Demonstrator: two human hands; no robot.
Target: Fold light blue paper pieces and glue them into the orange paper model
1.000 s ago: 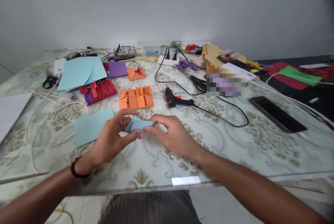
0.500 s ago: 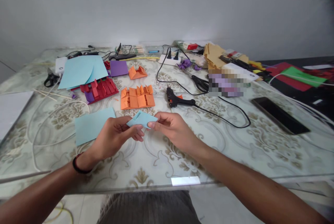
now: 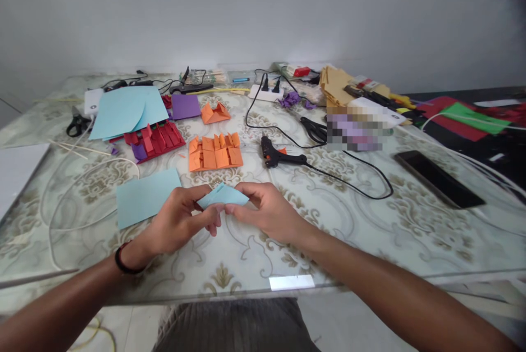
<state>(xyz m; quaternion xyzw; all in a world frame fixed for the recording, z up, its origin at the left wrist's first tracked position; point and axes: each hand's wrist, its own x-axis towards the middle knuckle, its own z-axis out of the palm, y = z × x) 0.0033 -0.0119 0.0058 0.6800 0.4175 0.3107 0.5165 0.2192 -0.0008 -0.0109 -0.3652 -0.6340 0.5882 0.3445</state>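
A small folded piece of light blue paper (image 3: 225, 196) is held above the table between my two hands. My left hand (image 3: 181, 215) pinches its left corner, thumb in front and fingers behind. On the other side my right hand (image 3: 269, 209) grips the right corner, its thumb near the bottom edge. The two thumbs almost meet at the paper's lower middle. Beside my left wrist lies a flat light blue sheet (image 3: 143, 198). Just beyond my hands sits a folded orange paper piece (image 3: 216, 154), with a smaller orange piece (image 3: 215, 114) behind it.
A black glue gun (image 3: 283, 156) lies right of the orange pieces, its cord looping right towards a phone (image 3: 439, 179). Black-handled scissors (image 3: 314, 130) and a white power strip (image 3: 266, 93) are further back. At left are red folded paper (image 3: 158, 141) and stacked blue sheets (image 3: 127, 111).
The folded blue paper has tilted and bent in my hands, its upper edge now peaking. My right thumb has shifted left and down along it. The things on the table stay put.
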